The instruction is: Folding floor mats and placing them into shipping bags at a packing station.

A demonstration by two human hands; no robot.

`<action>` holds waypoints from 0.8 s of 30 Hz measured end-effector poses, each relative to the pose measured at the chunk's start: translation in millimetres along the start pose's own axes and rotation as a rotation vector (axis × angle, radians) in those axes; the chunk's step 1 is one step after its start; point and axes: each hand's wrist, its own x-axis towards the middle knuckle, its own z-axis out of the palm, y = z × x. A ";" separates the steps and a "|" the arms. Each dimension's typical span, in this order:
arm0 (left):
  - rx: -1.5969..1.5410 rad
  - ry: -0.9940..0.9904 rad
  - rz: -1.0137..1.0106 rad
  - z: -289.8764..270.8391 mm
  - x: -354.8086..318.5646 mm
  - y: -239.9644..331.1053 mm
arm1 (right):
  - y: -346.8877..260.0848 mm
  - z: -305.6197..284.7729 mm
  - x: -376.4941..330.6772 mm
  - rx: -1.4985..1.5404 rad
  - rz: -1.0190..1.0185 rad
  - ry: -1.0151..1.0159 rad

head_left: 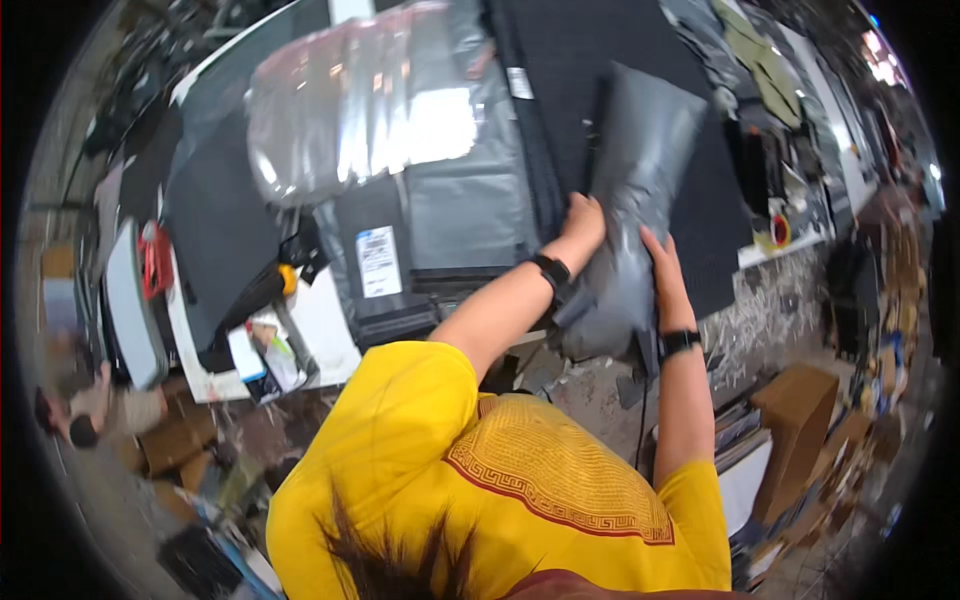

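A long grey plastic mailing bag [650, 140], bulging and creased, lies slantwise over a black ribbed mat [560, 60] on the table. Its lower end hangs over the near edge, in front of my body. My left hand [582, 222] grips the bag's left side, its fingers partly hidden behind the plastic. On the right side, my right hand [668, 270] holds the bag between thumb and fingers, with some fingers out of sight. What is inside the bag cannot be seen.
Clear plastic bags [360, 100] lie left of the mat, above a flat grey package with a white label [378, 262]. A tape roll [779, 230] sits at the table's right edge. Cardboard boxes [795, 430] stand on the floor at right. Another person [100, 410] is at far left.
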 end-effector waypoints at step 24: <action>0.504 0.671 0.047 -362.3 -123.0 -164.5 | -28.2 78.4 -105.0 -0.493 -0.754 -0.133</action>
